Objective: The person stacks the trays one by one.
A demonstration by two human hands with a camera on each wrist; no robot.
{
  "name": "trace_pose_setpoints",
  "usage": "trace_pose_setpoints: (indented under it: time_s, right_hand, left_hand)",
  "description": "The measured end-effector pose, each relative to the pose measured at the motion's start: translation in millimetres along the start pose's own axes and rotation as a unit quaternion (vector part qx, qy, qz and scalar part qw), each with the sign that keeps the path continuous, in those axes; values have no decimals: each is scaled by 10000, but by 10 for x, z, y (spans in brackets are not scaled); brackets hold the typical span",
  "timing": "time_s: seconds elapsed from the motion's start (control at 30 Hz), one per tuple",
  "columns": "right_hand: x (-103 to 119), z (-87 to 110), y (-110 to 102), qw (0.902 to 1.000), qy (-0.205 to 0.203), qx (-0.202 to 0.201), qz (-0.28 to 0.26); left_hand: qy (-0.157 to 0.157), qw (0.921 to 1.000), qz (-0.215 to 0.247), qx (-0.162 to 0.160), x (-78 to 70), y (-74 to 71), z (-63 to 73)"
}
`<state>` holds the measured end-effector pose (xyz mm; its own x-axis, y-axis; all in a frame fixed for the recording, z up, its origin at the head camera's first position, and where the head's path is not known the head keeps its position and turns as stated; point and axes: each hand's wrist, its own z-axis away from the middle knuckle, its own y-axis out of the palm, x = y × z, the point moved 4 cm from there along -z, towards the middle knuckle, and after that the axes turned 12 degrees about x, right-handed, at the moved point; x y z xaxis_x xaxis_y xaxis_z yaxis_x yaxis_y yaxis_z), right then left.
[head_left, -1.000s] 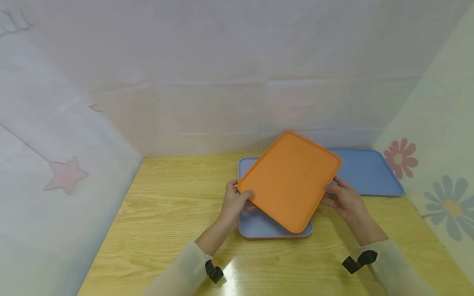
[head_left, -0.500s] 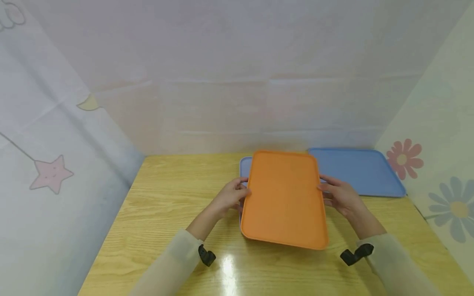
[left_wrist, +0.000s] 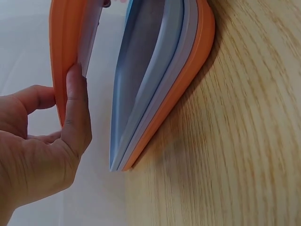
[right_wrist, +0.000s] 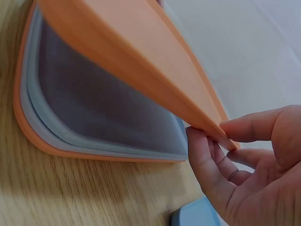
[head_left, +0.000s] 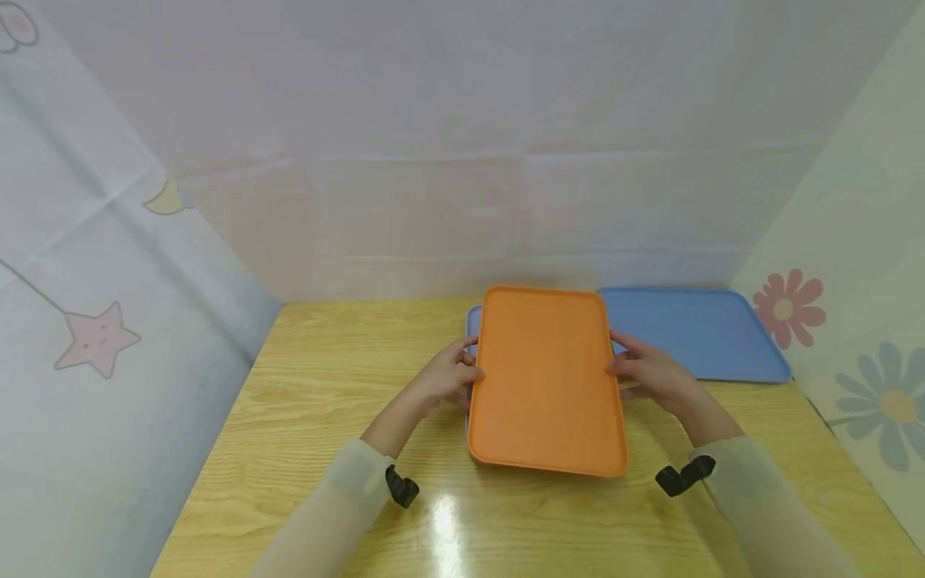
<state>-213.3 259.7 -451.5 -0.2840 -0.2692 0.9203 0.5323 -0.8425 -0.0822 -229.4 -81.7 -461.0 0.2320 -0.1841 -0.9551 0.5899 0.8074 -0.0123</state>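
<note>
Both hands hold an orange tray point(head_left: 545, 381) by its two long sides, above a stack of trays. My left hand point(head_left: 438, 377) pinches the left edge, thumb on the upper side and fingers beneath. On the opposite edge my right hand point(head_left: 654, 377) grips in the same way. In the left wrist view a gap shows between the held tray and the stack, whose top is a light blue tray point(left_wrist: 167, 47). Under that lie a pale lilac tray point(left_wrist: 186, 56) and another orange tray point(left_wrist: 200, 52). From the head the held tray hides most of the stack.
A blue tray point(head_left: 694, 333) lies at the back right of the wooden table point(head_left: 347, 385), close to the wall. Printed cloth walls point(head_left: 433, 201) rise behind the table and along both sides. A black wrist device point(head_left: 682, 475) sits on the right sleeve, with a similar one on the left.
The orange tray has turned from a diagonal position to nearly straight over the stack, then shifted slightly left and away from the body. Both hands kept their hold and moved with it.
</note>
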Motion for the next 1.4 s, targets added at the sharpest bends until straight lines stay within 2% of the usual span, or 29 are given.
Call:
trace_pose_setpoints:
  time_s: [0.2, 0.43, 0.63, 0.87, 1.23, 1.4]
  right_hand:
    - [-22, -165, -26, 9994, 154, -173, 270]
    - [-27, -248, -66, 9996, 207, -47, -179]
    - [-15, -276, -66, 9992, 257, 46, -294]
    - [-73, -333, -87, 9992, 373, 135, 82]
    - [-97, -358, -90, 9991, 326, 19, 261]
    - [-93, -356, -77, 9987, 350, -25, 370]
  left_hand:
    - [-79, 9999, -41, -54, 10, -22, -19]
    - [-181, 9997, 62, -123, 96, -92, -50]
    - [-210, 9996, 154, -64, 111, -103, -57]
    - [-225, 9996, 144, -40, 140, -102, -81]
    - [-292, 9996, 40, -44, 188, -74, -85]
    - [-305, 9994, -146, -102, 208, -88, -86]
